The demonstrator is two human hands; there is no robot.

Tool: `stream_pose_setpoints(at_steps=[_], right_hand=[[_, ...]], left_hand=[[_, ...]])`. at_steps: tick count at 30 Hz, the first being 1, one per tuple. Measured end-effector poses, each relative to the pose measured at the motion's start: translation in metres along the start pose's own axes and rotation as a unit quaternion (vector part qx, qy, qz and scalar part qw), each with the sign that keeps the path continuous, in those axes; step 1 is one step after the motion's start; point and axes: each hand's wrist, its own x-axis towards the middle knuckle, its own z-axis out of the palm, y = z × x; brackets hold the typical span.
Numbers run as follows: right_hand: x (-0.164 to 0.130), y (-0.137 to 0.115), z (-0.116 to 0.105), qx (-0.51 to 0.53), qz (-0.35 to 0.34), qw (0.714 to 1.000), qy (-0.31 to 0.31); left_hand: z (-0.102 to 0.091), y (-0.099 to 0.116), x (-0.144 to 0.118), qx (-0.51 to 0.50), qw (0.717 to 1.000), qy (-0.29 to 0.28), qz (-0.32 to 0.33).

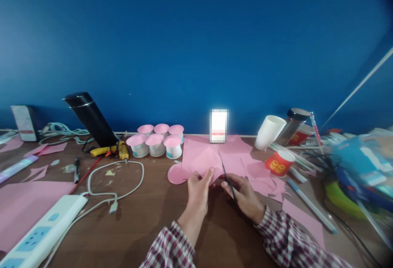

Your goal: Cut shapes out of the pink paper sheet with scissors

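Head view: pink paper (205, 162) is pinched by left hand (198, 190); scissors (227, 178) are gripped by right hand (244, 194), fingers curled.

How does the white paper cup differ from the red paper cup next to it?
The white paper cup is plain, while the red paper cup carries yellow print. The white cup sits farther back, nearer the blue wall; the red cup is closer to the person's right hand. The white cup looks taller than the red one. Both are tipped over with their open mouths facing up and right, beside the pink paper sheets.
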Motion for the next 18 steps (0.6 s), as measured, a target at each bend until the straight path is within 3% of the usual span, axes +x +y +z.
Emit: stream_pose_setpoints(at_steps=[18], right_hand=[[-0.0001, 0.0027, -0.0007, -0.003, 0.002, 1.000, -0.002]], left_hand=[[0.0029, 0.0056, -0.0041, -0.005, 1.000, -0.005, -0.004]])
